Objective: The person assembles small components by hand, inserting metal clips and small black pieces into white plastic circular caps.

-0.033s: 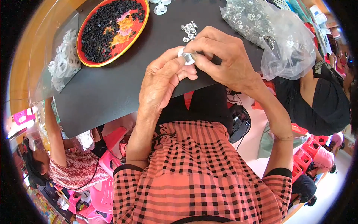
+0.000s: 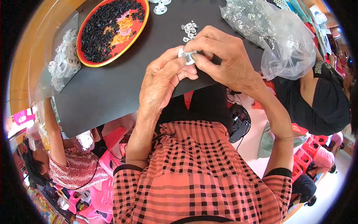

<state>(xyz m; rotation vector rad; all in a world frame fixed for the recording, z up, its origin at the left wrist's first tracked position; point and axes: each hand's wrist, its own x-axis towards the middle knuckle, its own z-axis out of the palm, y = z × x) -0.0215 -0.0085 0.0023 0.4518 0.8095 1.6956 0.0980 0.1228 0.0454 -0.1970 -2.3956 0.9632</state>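
Observation:
Over the table's near part, my left hand (image 2: 160, 76) pinches a small round white plastic part (image 2: 190, 61) between thumb and fingers. Opposite it, my right hand (image 2: 223, 56) has thumb and forefinger pressed on the same part from the right. Whether a smaller piece sits between the right fingertips I cannot make out. Just beyond the hands lies a little heap of clear plastic pieces (image 2: 190, 30). Several white round parts (image 2: 160, 9) like the held one rest at the table's far side.
A red tray (image 2: 97, 65) of tiny black pieces stands on the dark table (image 2: 108, 93) at the left, beside a bag of white rings (image 2: 64, 61). A clear bag of transparent pieces (image 2: 253, 18) lies far right. People sit on both sides; pink stools (image 2: 102, 196) stand lower left.
The white part has tilted slightly between my fingertips. Both hands otherwise stay in place.

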